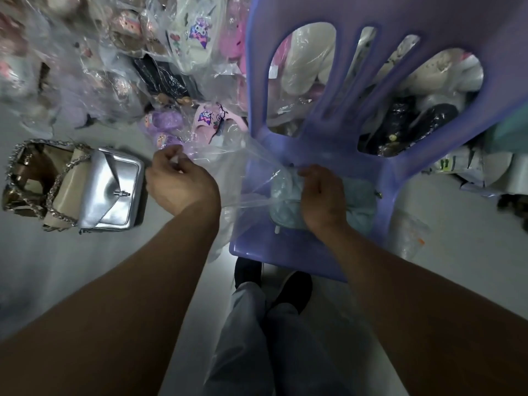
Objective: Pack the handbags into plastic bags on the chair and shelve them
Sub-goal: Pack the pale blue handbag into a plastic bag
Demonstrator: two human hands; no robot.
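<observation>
Head view, quick pass. Purple chair (285, 252): its seat is the work spot. Clear plastic bag (245, 178) is stretched across it and out to the left. The pale blue handbag (363, 195) lies on the seat with film over its left end; I can't tell how deep it sits. My left hand (180, 181) pinches the bag's rim out over the floor, and my right hand (323, 195) is curled round the handbag's end.

I'd hold the rim taut and wide, slide the handbag toward the closed end, and watch that hardware doesn't snag the film.

Containers: clear sacks (200, 32) behind hold slippers. The silver handbag (111, 192) and beige handbag (68, 184) sit unbagged on the floor to the left.
</observation>
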